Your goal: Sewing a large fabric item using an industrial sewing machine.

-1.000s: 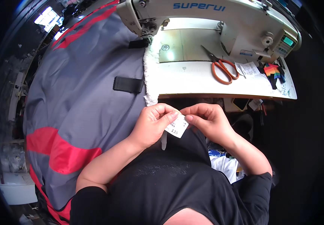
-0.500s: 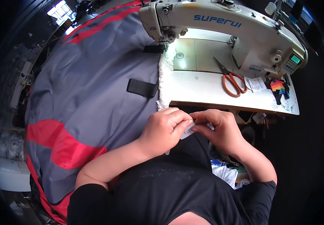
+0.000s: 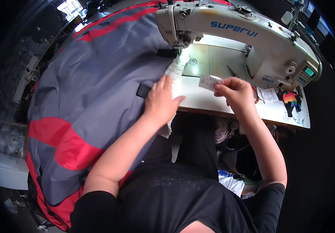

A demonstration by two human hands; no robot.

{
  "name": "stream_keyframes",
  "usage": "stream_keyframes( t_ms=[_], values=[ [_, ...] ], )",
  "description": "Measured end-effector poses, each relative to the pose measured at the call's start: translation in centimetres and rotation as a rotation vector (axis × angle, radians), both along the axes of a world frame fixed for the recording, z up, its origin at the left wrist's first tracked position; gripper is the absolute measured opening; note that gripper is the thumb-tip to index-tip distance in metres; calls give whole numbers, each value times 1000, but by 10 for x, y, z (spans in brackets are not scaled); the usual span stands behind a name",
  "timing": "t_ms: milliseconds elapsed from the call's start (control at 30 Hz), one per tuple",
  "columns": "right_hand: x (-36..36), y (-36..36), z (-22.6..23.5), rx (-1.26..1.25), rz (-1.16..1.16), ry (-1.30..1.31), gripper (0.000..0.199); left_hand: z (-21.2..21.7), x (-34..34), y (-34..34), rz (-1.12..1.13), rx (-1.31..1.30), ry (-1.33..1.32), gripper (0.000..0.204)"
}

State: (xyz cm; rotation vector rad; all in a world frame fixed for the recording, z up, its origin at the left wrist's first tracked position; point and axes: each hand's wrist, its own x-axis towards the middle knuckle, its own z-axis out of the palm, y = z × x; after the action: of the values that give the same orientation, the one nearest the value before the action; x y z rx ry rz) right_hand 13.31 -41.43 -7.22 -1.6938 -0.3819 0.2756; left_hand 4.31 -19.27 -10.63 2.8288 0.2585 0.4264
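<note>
My left hand (image 3: 160, 100) lies flat with fingers stretched over the edge of a large grey and red fabric piece (image 3: 97, 85), on its white fleecy border (image 3: 178, 66). A black strap tab (image 3: 143, 91) sticks out beside that hand. Between thumb and fingers, my right hand (image 3: 235, 93) pinches a small white printed label (image 3: 210, 82) above the machine bed. The fleecy border runs up beneath the needle area of a white sewing machine (image 3: 229, 23). Orange-handled scissors (image 3: 257, 95) are mostly hidden behind my right hand.
Another white label (image 3: 267, 95) lies on the table (image 3: 249, 110), next to a rainbow-coloured strip (image 3: 290, 99). A control panel (image 3: 308, 73) sits at the machine's right end. White cloth (image 3: 231, 185) and other items are heaped below the table.
My hands have parted. The left moved up and flattened onto the fabric edge; the right lifted the label up and right over the machine bed. The view has shifted slightly.
</note>
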Motion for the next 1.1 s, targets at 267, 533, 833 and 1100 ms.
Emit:
stream_keyframes(
  t_ms=[267,533,833,1100],
  values=[
    [51,63,-23,-130,-120,-345,20,15,43,45,49,193,9,27],
    [80,113,-53,-503,164,-909,17,76,121,90,-38,305,104,27],
    [73,108,-61,-515,255,-1154,34,87,116,88,-227,171,211,31],
    [68,118,-52,-585,259,-1139,40,73,115,103,-192,-270,255,30]
  ],
)
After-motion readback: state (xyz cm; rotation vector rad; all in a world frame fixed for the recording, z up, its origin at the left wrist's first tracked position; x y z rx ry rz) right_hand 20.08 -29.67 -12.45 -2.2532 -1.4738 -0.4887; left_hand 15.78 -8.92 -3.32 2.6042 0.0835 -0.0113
